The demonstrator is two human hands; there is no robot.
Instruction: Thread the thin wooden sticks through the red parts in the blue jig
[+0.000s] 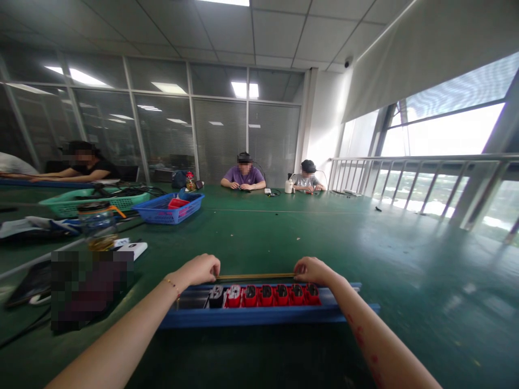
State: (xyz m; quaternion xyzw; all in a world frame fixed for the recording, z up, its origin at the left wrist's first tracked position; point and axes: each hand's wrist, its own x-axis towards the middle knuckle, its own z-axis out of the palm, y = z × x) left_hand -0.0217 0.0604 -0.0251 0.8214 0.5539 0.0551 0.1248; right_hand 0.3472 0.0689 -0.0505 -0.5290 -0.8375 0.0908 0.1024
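A thin, straight yellow-brown strip [255,276] runs level between my two hands, just beyond a long blue tray [259,317]. My left hand [203,268] has its fingers closed at the strip's left end. At the other end my right hand [312,269] pinches the strip with curled fingers. Inside the tray stands a row of several small red parts with dark tops, among them a red part [266,295] near the middle. A black part with a light top [216,296] sits at the row's left end. What exactly the strip is cannot be made out.
Left on the green table [259,232] are a blue basket [168,215], a green basket [60,208], a glass jar [97,224] and a white device [135,249]. Two people sit across the table; another person is at the far left. Railings line the right side.
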